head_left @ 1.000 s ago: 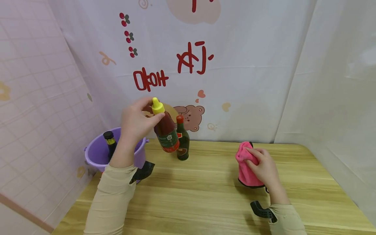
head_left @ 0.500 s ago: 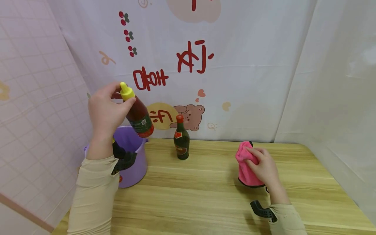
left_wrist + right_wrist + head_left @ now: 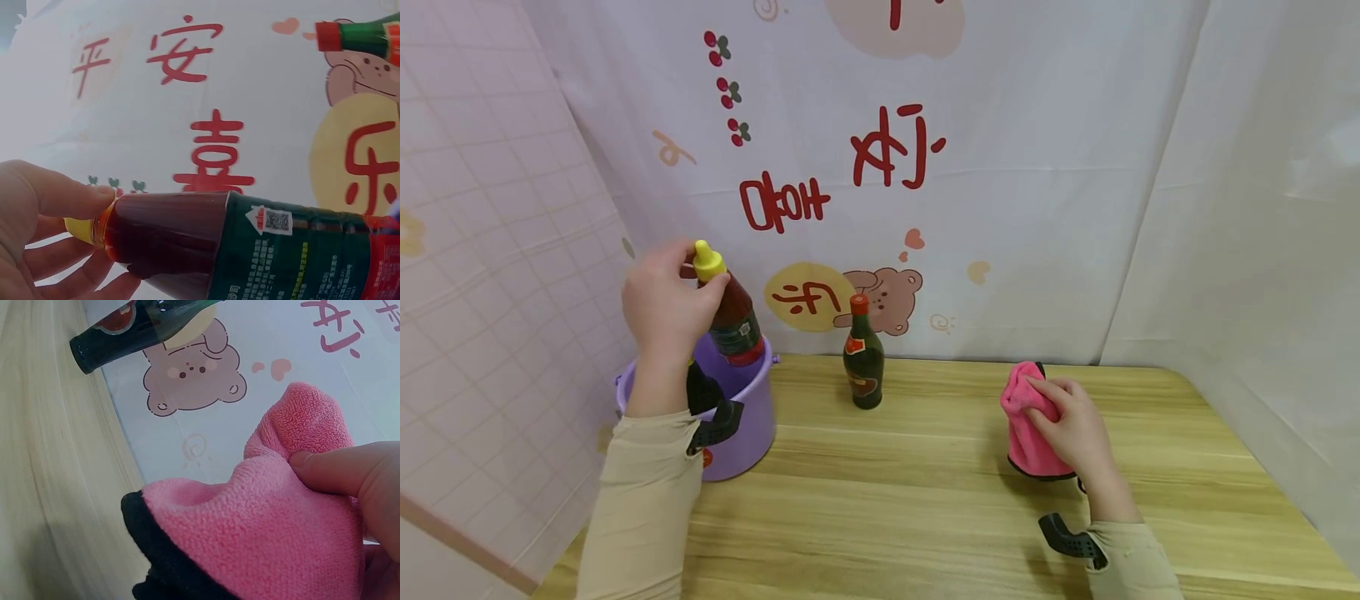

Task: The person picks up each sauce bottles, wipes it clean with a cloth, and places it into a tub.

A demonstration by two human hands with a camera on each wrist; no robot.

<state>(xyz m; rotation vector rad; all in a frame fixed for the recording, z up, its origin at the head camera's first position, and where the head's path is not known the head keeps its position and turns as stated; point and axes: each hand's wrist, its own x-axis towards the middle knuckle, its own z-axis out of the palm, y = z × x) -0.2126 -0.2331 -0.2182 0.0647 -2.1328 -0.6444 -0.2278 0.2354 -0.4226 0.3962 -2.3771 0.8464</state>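
At the mouth of the purple bucket (image 3: 750,442), the red sauce bottle (image 3: 735,329) is held tilted by the left hand (image 3: 664,304), its neck and yellow cap pinched between thumb and fingers. Its base is seen over the bucket's opening; whether the rim has been cleared cannot be told. Inside the bucket, what seems to be a dark bottle (image 3: 702,392) is mostly hidden by the left forearm, so one bottle can be judged already placed. The sauce bottle's placing is judged only part done, since it is not yet released. Well to the right of the bucket, the green bottle (image 3: 864,367) is left outside, stood upright and touched by neither hand. Farther right of the bucket, the pink cloth (image 3: 1028,442) is gripped between the right hand's (image 3: 1075,425) thumb and fingers.
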